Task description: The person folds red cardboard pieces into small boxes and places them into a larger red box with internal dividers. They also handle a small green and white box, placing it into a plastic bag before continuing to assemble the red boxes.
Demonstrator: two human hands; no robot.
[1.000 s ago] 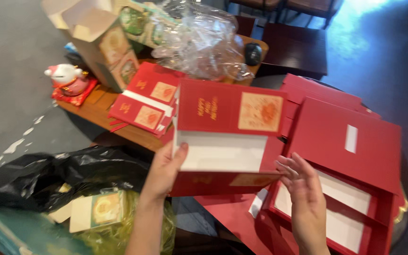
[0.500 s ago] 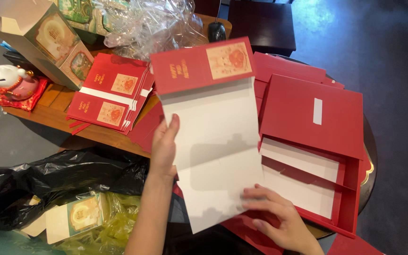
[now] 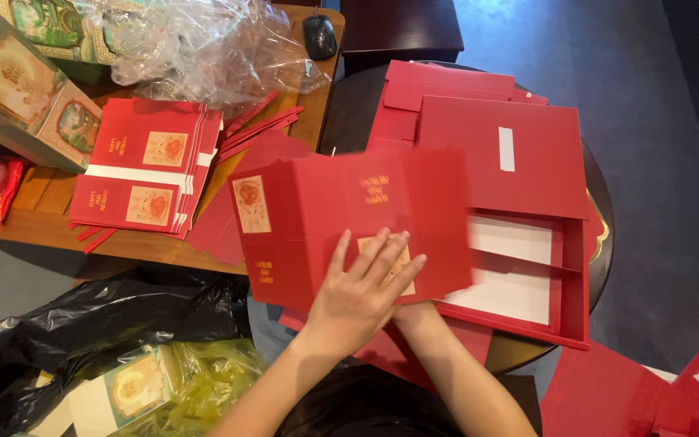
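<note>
Head view, looking down: the left hand (image 3: 363, 295) lay flat, fingers spread, pressing on a red folded box sleeve (image 3: 341, 222) that rested across the near edge of a dark round desk (image 3: 600, 202). Its grip was wide and closed on nothing — just palm and fingers on the card. The right hand (image 3: 408, 311) was mostly tucked under the left wrist and the sleeve's lower edge; whether it pinched the card could not be told, though it seemed to be touching it.

The sleeve was motion-blurred, with pale printed panels on its faces. Just beside it to the right lay an opened red box tray (image 3: 519, 267) with white inner panels, and a red lid (image 3: 499, 150) with a white strip lay over the tray's far end.

To the left, a wooden desk (image 3: 42, 231) carried a stack of flat red sleeves (image 3: 143, 170), crumpled clear plastic wrap (image 3: 204, 44), a black computer mouse (image 3: 319, 36) and a patterned carton (image 3: 22, 93). A black plastic bag (image 3: 82, 324) sat on the floor near the left arm.
</note>
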